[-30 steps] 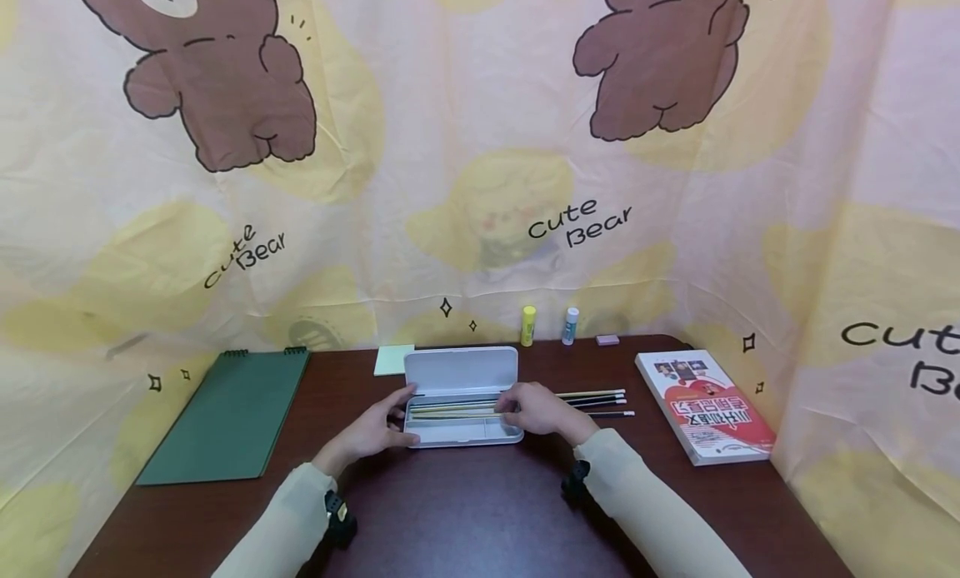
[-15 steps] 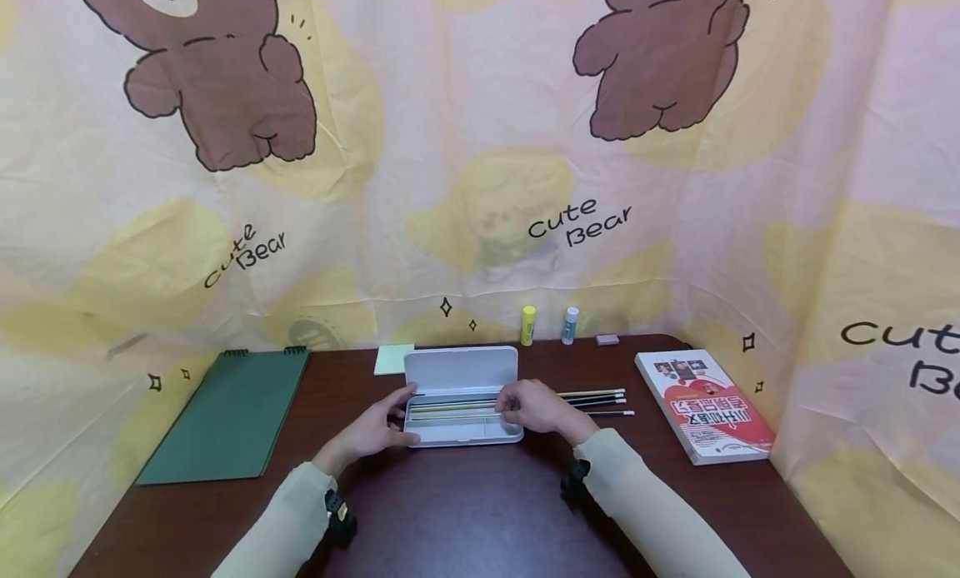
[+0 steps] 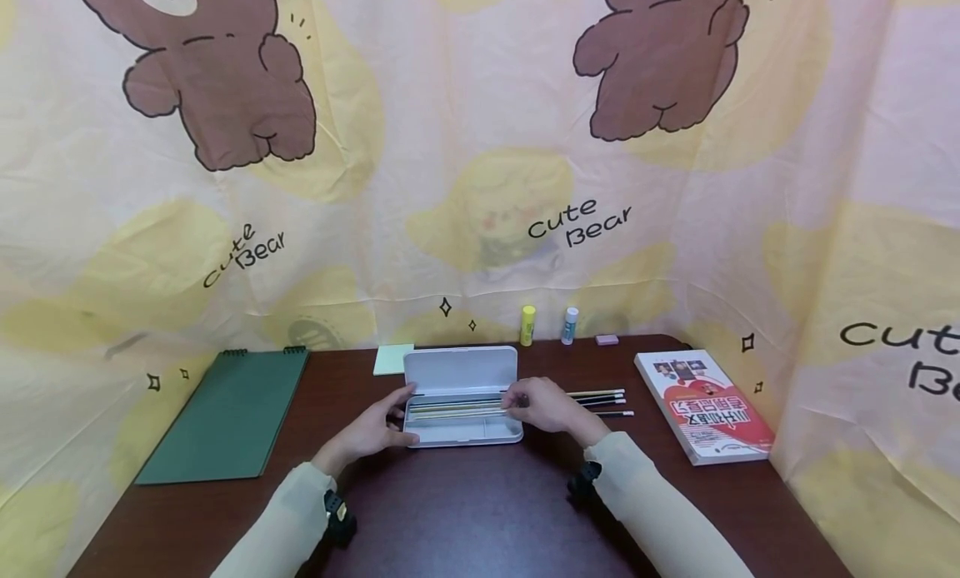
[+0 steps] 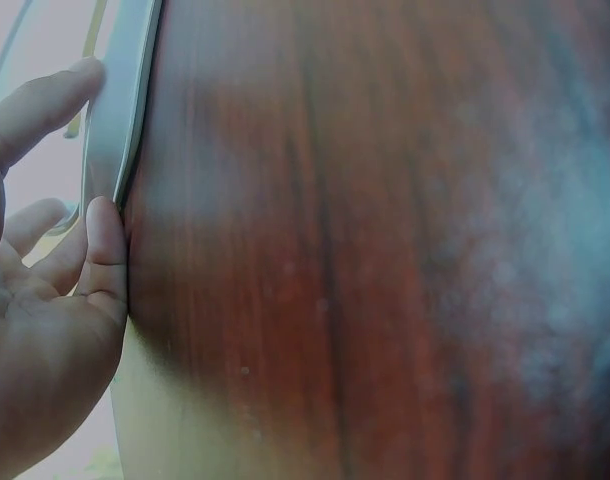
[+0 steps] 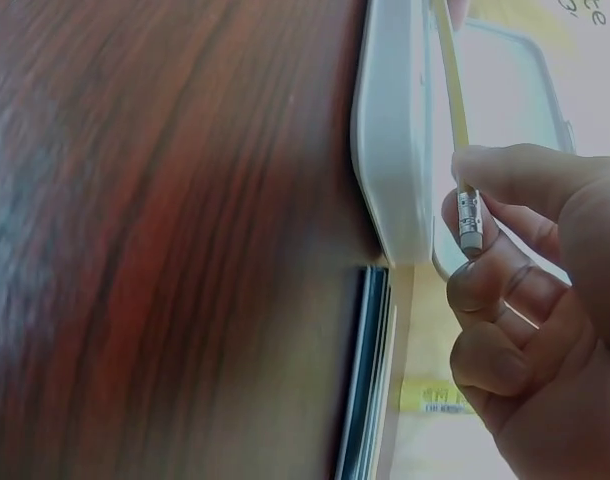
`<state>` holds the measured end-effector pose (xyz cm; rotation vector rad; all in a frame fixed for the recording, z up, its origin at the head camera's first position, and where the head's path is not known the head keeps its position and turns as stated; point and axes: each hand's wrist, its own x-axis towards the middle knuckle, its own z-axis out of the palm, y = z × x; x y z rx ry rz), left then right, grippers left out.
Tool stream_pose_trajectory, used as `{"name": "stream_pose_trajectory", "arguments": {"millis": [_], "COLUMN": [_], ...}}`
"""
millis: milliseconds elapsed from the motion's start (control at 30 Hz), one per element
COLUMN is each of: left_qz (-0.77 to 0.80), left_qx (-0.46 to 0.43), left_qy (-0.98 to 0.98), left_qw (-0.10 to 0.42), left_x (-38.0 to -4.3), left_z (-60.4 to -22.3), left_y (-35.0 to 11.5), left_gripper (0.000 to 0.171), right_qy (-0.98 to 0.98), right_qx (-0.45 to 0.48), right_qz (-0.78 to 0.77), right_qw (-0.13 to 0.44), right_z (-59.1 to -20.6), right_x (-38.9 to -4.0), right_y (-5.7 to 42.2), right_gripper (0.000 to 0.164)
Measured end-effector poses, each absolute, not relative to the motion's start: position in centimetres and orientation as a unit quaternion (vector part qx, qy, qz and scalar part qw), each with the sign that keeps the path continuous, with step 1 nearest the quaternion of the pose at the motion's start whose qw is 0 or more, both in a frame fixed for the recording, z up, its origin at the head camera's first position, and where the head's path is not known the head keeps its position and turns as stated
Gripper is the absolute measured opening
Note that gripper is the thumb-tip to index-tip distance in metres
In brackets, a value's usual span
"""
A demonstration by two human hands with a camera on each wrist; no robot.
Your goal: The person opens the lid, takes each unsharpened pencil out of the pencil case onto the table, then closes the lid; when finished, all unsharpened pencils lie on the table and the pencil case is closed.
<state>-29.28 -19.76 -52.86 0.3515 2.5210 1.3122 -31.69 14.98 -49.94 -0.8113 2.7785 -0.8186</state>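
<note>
Head cam's got the left hand (image 3: 373, 428) spread around the white pencil case (image 3: 447, 433) at its left end, lightly gripping it. By the case's right end, the right hand (image 3: 547, 405), fingers bent, pinches a yellow pencil (image 5: 457, 90) near its eraser, shaft lengthwise over the case.

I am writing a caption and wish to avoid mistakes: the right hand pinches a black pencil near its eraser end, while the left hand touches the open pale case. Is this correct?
Only the colour is wrong: the right wrist view shows that the right hand pinches a yellow pencil, not a black one. The rest is right.
</note>
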Motion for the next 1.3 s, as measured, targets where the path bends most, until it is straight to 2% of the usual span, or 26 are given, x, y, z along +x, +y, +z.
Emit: {"name": "stream_pose_trajectory", "arguments": {"millis": [300,1067,1300], "left_qz": [0.448,0.450,0.450], "left_qx": [0.127,0.137,0.128], "left_qy": [0.874,0.872,0.873], "left_qw": [0.135,0.133,0.134], "left_x": [-29.2,-29.1,-29.2], "left_z": [-53.0,-53.0,-52.9], "left_y": [-19.8,-20.0,-19.9], "left_gripper": [0.095,0.095,0.094], "right_qy": [0.924,0.938,0.942], "right_qx": [-0.265,-0.186,-0.162], "right_qz": [-0.271,-0.286,-0.286], "right_qw": [0.054,0.060,0.070], "right_z": [-49.9,-49.5,-49.6], "right_x": [-31.6,-30.6,-30.5], "right_y": [17.3,25.2,27.8], "right_gripper": [0.004,0.010,0.008]}}
